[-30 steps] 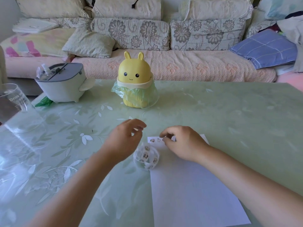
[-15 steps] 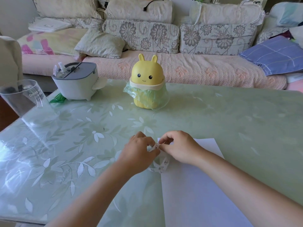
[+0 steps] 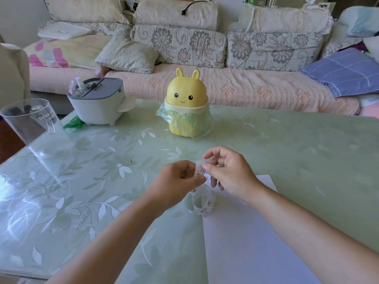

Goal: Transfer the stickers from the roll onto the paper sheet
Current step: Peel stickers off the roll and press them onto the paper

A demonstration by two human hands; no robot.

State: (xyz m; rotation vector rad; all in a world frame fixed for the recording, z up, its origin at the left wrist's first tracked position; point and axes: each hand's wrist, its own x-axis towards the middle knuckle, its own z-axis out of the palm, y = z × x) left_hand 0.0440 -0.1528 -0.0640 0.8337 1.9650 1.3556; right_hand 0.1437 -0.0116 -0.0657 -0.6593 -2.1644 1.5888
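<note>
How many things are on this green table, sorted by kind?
Cup: 1
Bunny bin: 1
Grey-lidded container: 1
Green packet: 1
Sticker roll: 1
Paper sheet: 1
Total: 6

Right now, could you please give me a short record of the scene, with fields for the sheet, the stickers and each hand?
paper sheet: flat on the table, near part bare
sticker roll: at the sheet's far left corner
left hand: pinches the sticker strip above the roll
right hand: fingers pinch the strip's upper end
behind: yellow rabbit bin in the middle; clear cup at far left
</note>
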